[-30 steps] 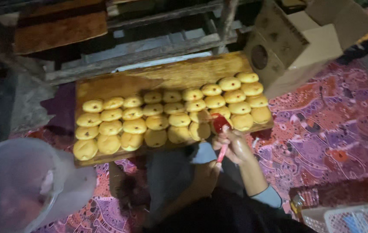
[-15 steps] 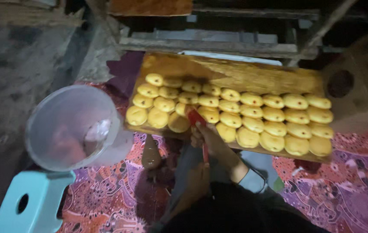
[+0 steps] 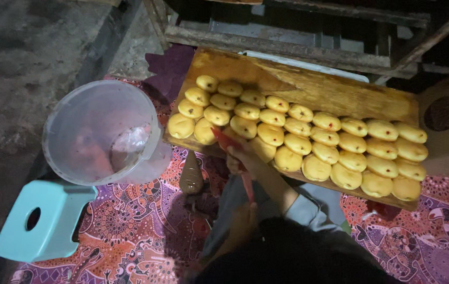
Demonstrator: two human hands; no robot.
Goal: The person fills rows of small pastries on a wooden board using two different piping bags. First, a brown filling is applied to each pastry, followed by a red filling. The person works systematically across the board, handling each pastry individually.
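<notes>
- At the near edge of the wooden board (image 3: 308, 89), one hand (image 3: 243, 158) is closed around a red piping bag (image 3: 235, 152), its tip resting on the yellow dough rounds (image 3: 298, 137) at the board's left end.
- Which hand this is cannot be told; it appears to be the right, and its grip is firm on the bag, whose red tail hangs down past the wrist.
- The other hand is not visible.
- The dough rounds lie in close rows across the board, touching one another; several show a small dark-red dot on top.
- Left of the board stands a clear plastic bucket (image 3: 101, 131) with a crumpled bag inside.
- Below the bucket sits a turquoise stool (image 3: 45, 221) on a patterned purple-red mat (image 3: 129, 231).
- A small brown piping bag (image 3: 191, 173) lies on the mat just under the board's left corner.
</notes>
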